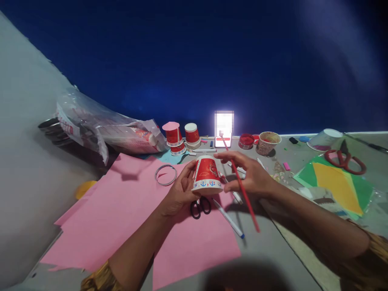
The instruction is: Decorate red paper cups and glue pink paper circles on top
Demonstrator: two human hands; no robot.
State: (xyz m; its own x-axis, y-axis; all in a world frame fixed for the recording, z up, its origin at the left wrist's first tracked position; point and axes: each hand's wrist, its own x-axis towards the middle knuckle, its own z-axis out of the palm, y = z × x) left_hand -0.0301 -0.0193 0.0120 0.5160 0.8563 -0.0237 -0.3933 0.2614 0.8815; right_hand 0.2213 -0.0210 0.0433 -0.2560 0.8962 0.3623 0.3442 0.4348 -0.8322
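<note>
My left hand (183,184) is closed around the side of a red-and-white paper cup (207,171), held upside down with its wide rim low and blue marks along the rim. A thin red paintbrush (249,204) slants through the fingers of my right hand (247,173), bristles pointing away. The thumb and forefinger of that hand are spread at the cup's right side; whether they touch it I cannot tell. Below the cup lie black-handled scissors (200,207) and a white marker with a blue end (228,220). Large pink paper sheets (121,210) spread under my left arm.
At the back stand stacked red cups (173,135), another cup (192,135), a lit phone (223,127), a red paint jar (246,141) and a stained cup (268,143). A tape ring (165,175) lies left. Red-handled scissors (345,161) rest on packaged coloured paper (336,186).
</note>
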